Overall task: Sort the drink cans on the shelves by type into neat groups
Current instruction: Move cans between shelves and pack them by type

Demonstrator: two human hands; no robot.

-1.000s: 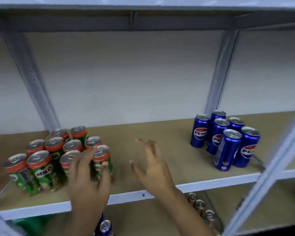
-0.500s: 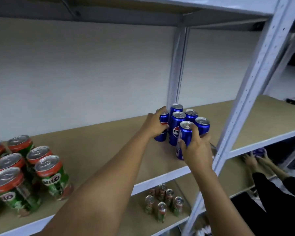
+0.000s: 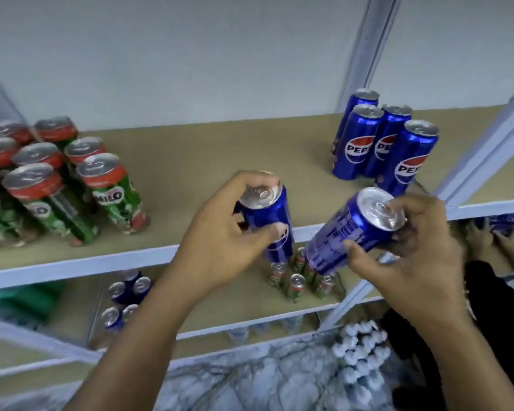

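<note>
Pepsi cans: left hand (image 3: 220, 235) gripped one (image 3: 267, 218) upright, right hand (image 3: 413, 256) gripped another (image 3: 347, 229) tilted, both off the shelf (image 3: 190, 161) front edge. Four more (image 3: 380, 143) stood at its right end, Milo cans (image 3: 57, 179) at left.

1. Two bare forearms are seen entering from the bottom edge; no sleeve is visible on either as far as the frame shows.
2. No watch, bracelet or band is seen at either wrist.
3. The left hand (image 3: 220, 247) is shown ungloved, with no ring visible on the fingers in view.
4. The right hand (image 3: 413, 262) is likewise ungloved, and no ring can be made out on it.
5. Short, unpainted fingernails are visible on the left thumb and on the right fingers.
6. The knuckles and fingertips are slightly blurred, so finer marks cannot be told.
</note>
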